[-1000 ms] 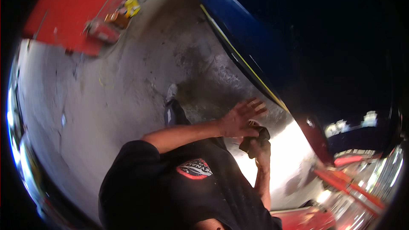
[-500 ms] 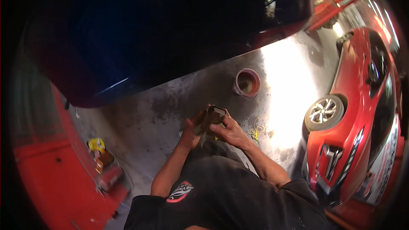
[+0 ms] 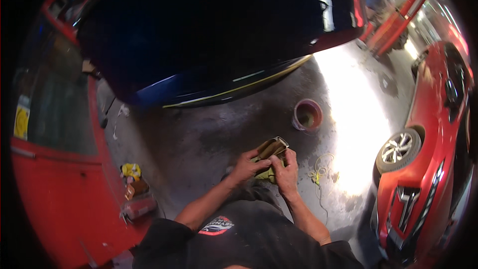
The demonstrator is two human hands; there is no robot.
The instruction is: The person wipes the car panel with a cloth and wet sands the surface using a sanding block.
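Observation:
Both hands meet in front of my dark shirt, around a folded brown sheet (image 3: 272, 148) with a pale edge, possibly sandpaper. My left hand (image 3: 246, 167) grips its left side, fingers bent. On the other side, my right hand (image 3: 287, 171) pinches it with thumb and fingers, the two thumbs close together. A yellow-green piece (image 3: 268, 175), perhaps cloth, shows beneath the sheet between my hands. Ahead of me is the dark blue car panel (image 3: 199, 55), with a yellow strip along its lower edge; my hands are apart from it.
A reddish bucket (image 3: 307, 115) stands on the grey floor, right of my hands. Nearby lies a thin yellow cord (image 3: 318, 174). A red car (image 3: 423, 134) is parked at the right. At the left are a red door (image 3: 59, 189) and several items beside a yellow object (image 3: 131, 170).
The view has shifted, showing more of the panel's lower edge and the floor. My hands have turned the folded sheet, and my thumbs have come together on it.

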